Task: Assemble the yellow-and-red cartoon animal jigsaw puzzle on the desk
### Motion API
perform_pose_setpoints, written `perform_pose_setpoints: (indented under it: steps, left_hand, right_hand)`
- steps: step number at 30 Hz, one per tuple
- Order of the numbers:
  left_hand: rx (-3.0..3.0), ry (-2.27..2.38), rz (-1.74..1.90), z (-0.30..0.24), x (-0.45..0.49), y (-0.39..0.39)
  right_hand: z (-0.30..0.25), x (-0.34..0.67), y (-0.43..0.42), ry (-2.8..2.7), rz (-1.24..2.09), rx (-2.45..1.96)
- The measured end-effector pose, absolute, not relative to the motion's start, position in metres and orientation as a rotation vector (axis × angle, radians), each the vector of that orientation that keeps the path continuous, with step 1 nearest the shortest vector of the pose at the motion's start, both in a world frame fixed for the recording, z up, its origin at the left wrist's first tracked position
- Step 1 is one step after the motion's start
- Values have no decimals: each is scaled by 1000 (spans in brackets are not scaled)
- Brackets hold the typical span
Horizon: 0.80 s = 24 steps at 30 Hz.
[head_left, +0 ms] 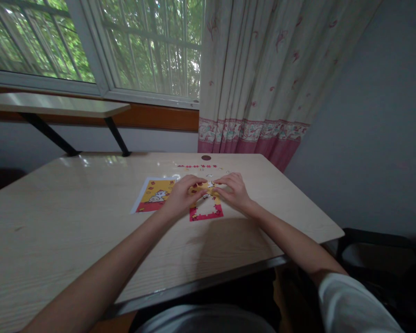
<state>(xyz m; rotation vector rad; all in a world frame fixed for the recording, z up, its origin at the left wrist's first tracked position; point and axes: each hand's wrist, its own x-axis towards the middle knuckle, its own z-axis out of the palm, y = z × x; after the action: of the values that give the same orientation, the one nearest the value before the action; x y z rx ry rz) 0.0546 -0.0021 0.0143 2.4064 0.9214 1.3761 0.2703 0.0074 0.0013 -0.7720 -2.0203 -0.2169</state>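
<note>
A partly assembled jigsaw puzzle [207,216] lies on the table, with a red lower border, yellow upper parts and a gap in its middle. Over its upper part, my left hand [186,194] and my right hand [235,190] face each other, fingers and thumbs curved inward. Between their fingertips is a small white puzzle piece [210,183], which both hands appear to grip; the exact contact is too small to make out. My left hand partly covers the puzzle's left side and the right edge of a printed reference picture [156,196] showing a white animal on yellow and red.
Loose red puzzle pieces [197,166] form a row beyond my hands, with several pale and yellow ones nearer. A dark round cable hole cover [206,157] sits at the table's [72,203] back edge. A raised shelf [55,104] stands back left; a curtain [249,92] hangs behind.
</note>
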Motion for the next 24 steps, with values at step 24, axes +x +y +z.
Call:
perform_pose_setpoints:
  steps: [24]
  left_hand:
    - [2509, 932, 1553, 15, 52, 0]
  right_hand:
    - [-4, 298, 31, -2059, -101, -975]
